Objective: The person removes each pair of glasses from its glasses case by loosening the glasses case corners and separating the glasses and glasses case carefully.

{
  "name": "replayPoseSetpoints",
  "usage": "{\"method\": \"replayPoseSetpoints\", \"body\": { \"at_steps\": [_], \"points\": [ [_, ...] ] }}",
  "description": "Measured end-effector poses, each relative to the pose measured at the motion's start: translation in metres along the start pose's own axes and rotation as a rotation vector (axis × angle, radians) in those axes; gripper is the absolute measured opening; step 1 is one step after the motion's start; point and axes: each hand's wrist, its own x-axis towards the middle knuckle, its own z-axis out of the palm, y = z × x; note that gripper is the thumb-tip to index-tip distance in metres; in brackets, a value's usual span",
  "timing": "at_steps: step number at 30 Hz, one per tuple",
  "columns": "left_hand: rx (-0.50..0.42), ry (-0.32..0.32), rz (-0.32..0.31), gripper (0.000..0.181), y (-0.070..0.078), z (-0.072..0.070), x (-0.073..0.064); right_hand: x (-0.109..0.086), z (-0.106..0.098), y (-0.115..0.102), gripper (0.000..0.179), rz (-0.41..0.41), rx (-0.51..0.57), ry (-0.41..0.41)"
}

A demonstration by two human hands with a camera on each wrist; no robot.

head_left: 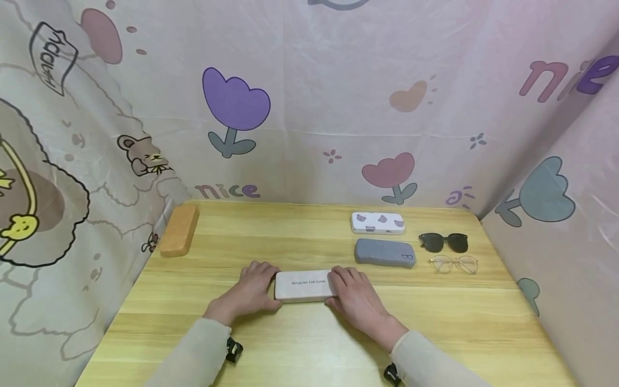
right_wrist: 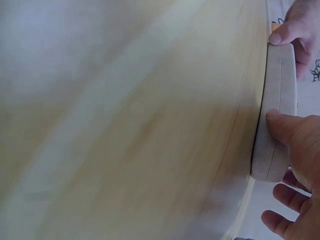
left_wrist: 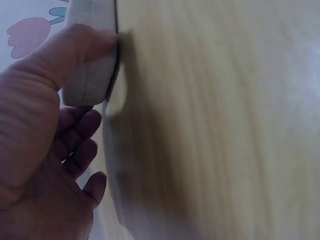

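A pale beige glasses case (head_left: 306, 286), closed and printed "REFUELING FOR CHINA", lies flat on the wooden table. My left hand (head_left: 252, 289) grips its left end, thumb at the front and fingers toward the back corner. At the right end, my right hand (head_left: 355, 295) holds the case between a thumb on the front side and fingers over the far side. The left wrist view shows the left thumb (left_wrist: 75, 47) against the side of the case. In the right wrist view the right thumb (right_wrist: 285, 125) lies on the case's seam side.
An orange case (head_left: 179, 231) lies at the table's back left. Toward the back right are a white bear-print case (head_left: 377, 223) and a grey-blue case (head_left: 384, 252). Beside them lie dark sunglasses (head_left: 443, 242) and thin-framed glasses (head_left: 453, 264). Printed curtains (head_left: 309, 161) surround the table.
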Motion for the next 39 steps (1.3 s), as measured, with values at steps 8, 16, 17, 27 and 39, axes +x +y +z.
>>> {"method": "replayPoseSetpoints", "body": {
  "at_steps": [8, 16, 17, 27, 39],
  "points": [
    [0.01, 0.002, 0.006, 0.077, -0.001, 0.003, -0.001, 0.002, 0.001, 0.0, 0.055, 0.005, -0.004, 0.0],
    [0.02, 0.012, 0.028, 0.074, -0.002, 0.002, -0.001, 0.009, 0.0, 0.0, 0.071, 0.014, 0.004, -0.014],
    [0.018, 0.012, 0.029, 0.074, -0.002, 0.002, -0.001, 0.01, 0.0, 0.0, 0.071, 0.014, 0.0, -0.015],
    [0.041, 0.011, 0.033, 0.076, -0.004, 0.005, -0.002, 0.018, 0.003, 0.001, 0.067, 0.014, -0.035, -0.018],
    [0.077, 0.013, 0.013, 0.079, -0.004, 0.004, -0.001, 0.02, 0.007, 0.002, 0.065, 0.027, -0.052, -0.006]
  ]
}}
